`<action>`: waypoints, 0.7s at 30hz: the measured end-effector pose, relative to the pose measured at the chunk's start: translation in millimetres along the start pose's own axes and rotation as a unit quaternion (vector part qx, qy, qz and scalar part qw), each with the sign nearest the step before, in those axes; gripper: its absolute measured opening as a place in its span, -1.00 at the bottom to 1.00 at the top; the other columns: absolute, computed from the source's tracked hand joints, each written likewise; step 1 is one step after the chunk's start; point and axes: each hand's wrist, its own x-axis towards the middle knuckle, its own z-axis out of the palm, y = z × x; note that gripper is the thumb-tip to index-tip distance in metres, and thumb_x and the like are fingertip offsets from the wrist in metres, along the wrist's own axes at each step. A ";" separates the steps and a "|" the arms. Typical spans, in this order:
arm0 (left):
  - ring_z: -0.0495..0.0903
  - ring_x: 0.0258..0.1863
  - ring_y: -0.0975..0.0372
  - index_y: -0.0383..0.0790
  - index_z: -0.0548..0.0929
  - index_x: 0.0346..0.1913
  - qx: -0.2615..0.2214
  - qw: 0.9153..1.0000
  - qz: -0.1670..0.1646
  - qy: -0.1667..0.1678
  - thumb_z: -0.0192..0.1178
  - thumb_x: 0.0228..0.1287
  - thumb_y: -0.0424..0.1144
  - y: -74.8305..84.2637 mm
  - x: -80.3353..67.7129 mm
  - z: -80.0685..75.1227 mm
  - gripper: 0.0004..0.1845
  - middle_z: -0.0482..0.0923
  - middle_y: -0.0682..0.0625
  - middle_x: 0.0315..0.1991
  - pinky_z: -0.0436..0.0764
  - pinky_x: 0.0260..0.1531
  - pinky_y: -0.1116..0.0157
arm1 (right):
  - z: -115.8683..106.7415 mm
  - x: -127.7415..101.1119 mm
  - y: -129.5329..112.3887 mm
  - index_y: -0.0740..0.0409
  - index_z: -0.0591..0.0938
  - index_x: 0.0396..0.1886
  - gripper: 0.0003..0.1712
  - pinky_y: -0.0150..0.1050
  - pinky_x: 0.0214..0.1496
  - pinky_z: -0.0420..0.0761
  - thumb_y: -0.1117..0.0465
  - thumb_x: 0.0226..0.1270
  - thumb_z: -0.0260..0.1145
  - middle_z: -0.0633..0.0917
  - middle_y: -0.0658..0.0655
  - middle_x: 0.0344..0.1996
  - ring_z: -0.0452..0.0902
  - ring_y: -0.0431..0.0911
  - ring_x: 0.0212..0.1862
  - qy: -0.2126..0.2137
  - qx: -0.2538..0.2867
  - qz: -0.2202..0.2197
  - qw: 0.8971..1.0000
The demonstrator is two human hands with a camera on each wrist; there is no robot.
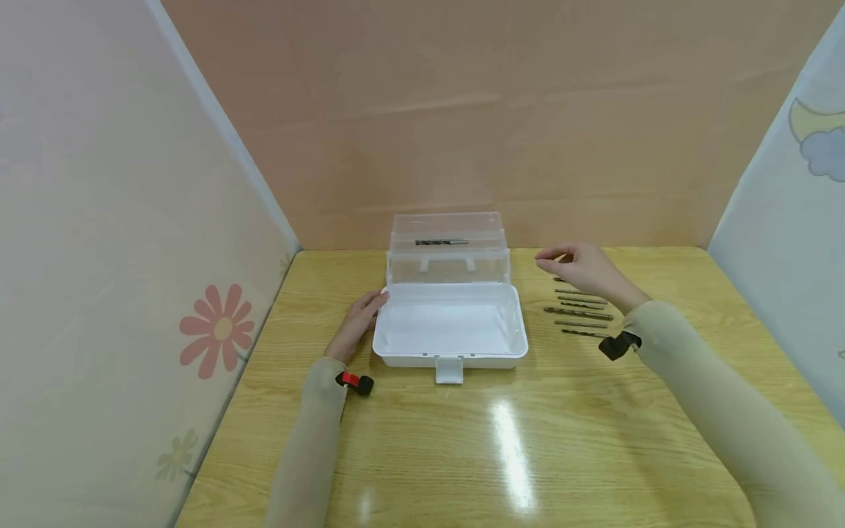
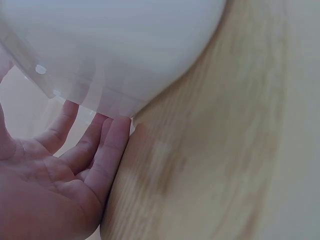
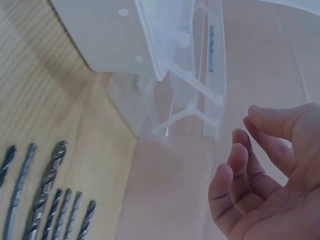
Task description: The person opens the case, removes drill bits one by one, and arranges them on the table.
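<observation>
While the left hand (image 1: 356,323) rests with straight fingers against the left end of the white plastic box (image 1: 450,328), its grip loose and holding nothing, the right hand (image 1: 584,268) hovers above the far end of a row of dark twisted metal drill bits (image 1: 581,309) on the wooden counter (image 1: 515,440). Its fingers are loosely curled and its grip is empty, as the right wrist view shows. The bits lie just below and toward the person from that grip, their long axes running left to right; the right hand is much the nearer. Left of the grip stands the box's clear hinged lid (image 1: 447,246), raised, with one more drill bit (image 1: 441,242) lying in its tray. No brand, label or writing can be read anywhere.
</observation>
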 end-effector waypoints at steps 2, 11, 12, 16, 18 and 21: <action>0.38 0.51 -0.01 -0.20 0.34 0.61 0.000 1.000 0.003 -0.002 0.15 0.55 0.27 0.2 -0.4 -0.1 -0.19 0.41 -0.16 0.54 0.43 0.48 -0.05 | 0.4 5.0 -7.5 0.11 0.72 0.29 -0.47 -0.20 -0.15 0.64 -0.15 0.63 0.25 0.71 0.29 0.25 0.70 0.10 0.00 0.001 0.000 -0.004 1.000; 0.37 0.51 -0.02 -0.18 0.34 0.61 0.001 1.000 0.003 -0.003 0.14 0.56 0.26 0.3 -1.0 1.1 -0.20 0.40 -0.16 0.54 0.44 0.47 -0.05 | 2.0 29.8 -38.7 0.16 0.70 0.28 -0.53 -0.18 -0.08 0.58 -0.04 0.65 0.24 0.70 0.29 0.23 0.63 0.10 0.05 0.014 0.015 -0.023 1.000; 0.37 0.51 -0.02 -0.18 0.34 0.61 0.001 1.000 0.002 -0.002 0.14 0.56 0.26 0.0 -0.8 1.4 -0.20 0.40 -0.16 0.54 0.44 0.46 -0.05 | 2.7 32.9 -41.7 0.17 0.71 0.28 -0.54 -0.18 -0.07 0.57 -0.04 0.65 0.25 0.71 0.29 0.22 0.63 0.10 0.04 0.017 0.016 -0.025 0.999; 0.37 0.52 -0.02 -0.18 0.33 0.62 0.003 1.000 0.001 -0.001 0.14 0.56 0.26 -1.2 -0.1 1.1 -0.20 0.39 -0.16 0.55 0.45 0.46 -0.04 | 8.5 44.0 -51.5 0.17 0.71 0.27 -0.53 -0.18 -0.06 0.56 -0.03 0.64 0.27 0.74 0.27 0.18 0.63 0.12 0.05 0.015 0.024 -0.026 0.999; 0.36 0.52 -0.01 -0.17 0.33 0.62 0.002 1.000 0.001 0.001 0.14 0.55 0.27 -1.7 0.5 0.2 -0.18 0.38 -0.15 0.56 0.44 0.46 -0.04 | 12.8 49.7 -55.1 0.18 0.72 0.27 -0.56 -0.18 -0.04 0.57 0.00 0.64 0.28 0.75 0.27 0.17 0.63 0.14 0.07 0.008 0.033 -0.027 0.999; 0.36 0.53 -0.01 -0.18 0.31 0.63 0.002 1.000 0.000 0.000 0.14 0.54 0.30 -2.1 1.3 -1.9 -0.16 0.37 -0.15 0.57 0.42 0.49 -0.05 | 18.2 56.9 -60.4 0.17 0.72 0.27 -0.57 -0.19 -0.04 0.57 0.01 0.64 0.27 0.73 0.27 0.19 0.62 0.14 0.09 0.000 0.039 -0.027 0.999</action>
